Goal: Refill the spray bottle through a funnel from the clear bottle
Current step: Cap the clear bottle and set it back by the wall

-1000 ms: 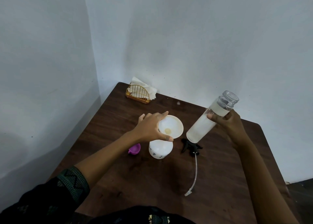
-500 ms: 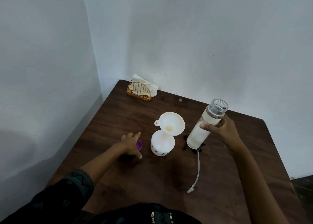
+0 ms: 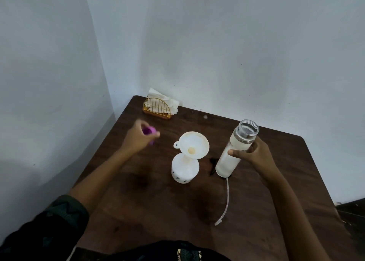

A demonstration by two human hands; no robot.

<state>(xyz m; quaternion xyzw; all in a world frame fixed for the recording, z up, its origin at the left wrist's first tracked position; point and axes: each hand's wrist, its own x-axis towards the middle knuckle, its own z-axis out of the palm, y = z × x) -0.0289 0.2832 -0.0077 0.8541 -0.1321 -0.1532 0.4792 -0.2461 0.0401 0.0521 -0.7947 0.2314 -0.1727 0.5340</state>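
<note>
The clear bottle [image 3: 235,152] is gripped upright by the right hand [image 3: 256,155], right of the funnel [image 3: 194,145] seated in the spray bottle [image 3: 184,171], while a purple cap [image 3: 149,131] is pinched in the left hand [image 3: 136,140]; capping, needing careful alignment, is judged next.

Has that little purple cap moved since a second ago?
Yes. The left hand has lifted the purple cap from beside the spray bottle, toward the napkin holder.

We see a gold wire napkin holder [image 3: 157,108] holding crumpled white paper napkins [image 3: 164,100] at the far left corner of the dark brown wooden counter [image 3: 158,211], where two pale painted walls [image 3: 217,43] meet.
</note>
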